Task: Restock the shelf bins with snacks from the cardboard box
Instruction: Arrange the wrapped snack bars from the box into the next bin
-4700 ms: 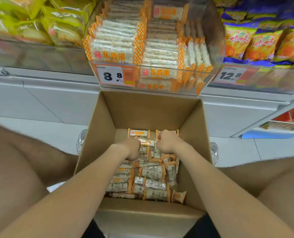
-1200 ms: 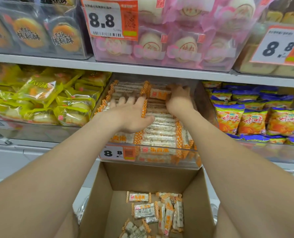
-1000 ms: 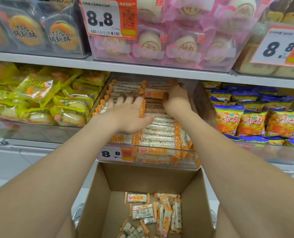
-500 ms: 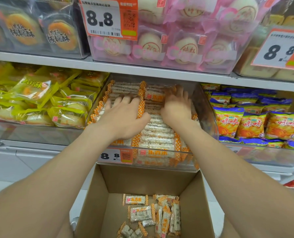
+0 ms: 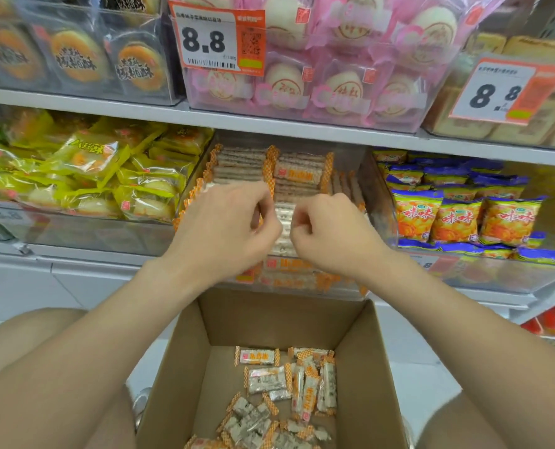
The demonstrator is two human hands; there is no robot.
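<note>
Snacks (image 5: 297, 171) in bin (image 5: 377, 196): left hand (image 5: 224, 230), right hand (image 5: 331, 236) curled above; grasp unclear.

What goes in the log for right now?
left hand: curled over snack bin; right hand: curled over it; cardboard box: snacks inside

Loose snack bars (image 5: 266, 379) lay in the cardboard box (image 5: 360, 367), which sat in front of and below the shelf bin (image 5: 378, 205). Cake packs (image 5: 85, 157) lay left of the bin, chip bags (image 5: 457, 218) right of it, bun packs (image 5: 341, 89) on the shelf (image 5: 107, 108) above.
</note>
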